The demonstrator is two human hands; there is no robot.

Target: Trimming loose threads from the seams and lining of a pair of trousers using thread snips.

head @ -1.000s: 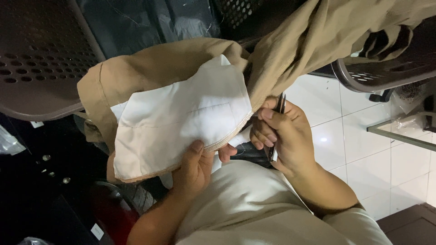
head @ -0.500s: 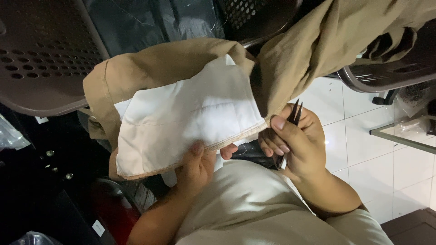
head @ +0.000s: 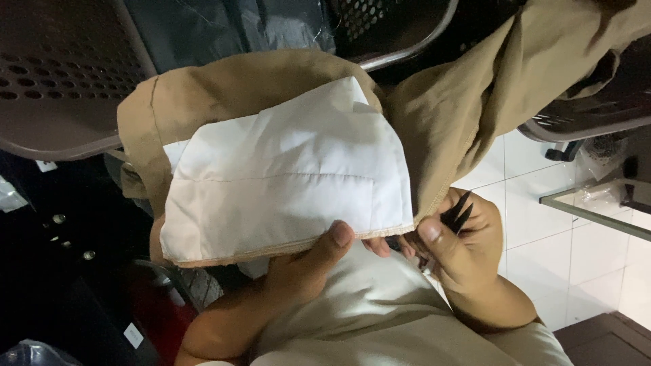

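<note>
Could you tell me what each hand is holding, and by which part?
Left hand grips the white pocket lining at its bottom edge; right hand holds black snips.

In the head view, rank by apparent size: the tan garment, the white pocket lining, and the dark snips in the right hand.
1. tan garment, spreading across most of the frame.
2. white pocket lining, pinched at its lower edge by the left hand.
3. dark snips, mostly hidden inside the right hand.

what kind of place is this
Probably a small garment workshop or a home sewing corner. The left hand holds a tan garment with a white pocket lining, the right hand grips small black snips, and perforated plastic chairs stand on white floor tiles.
</note>
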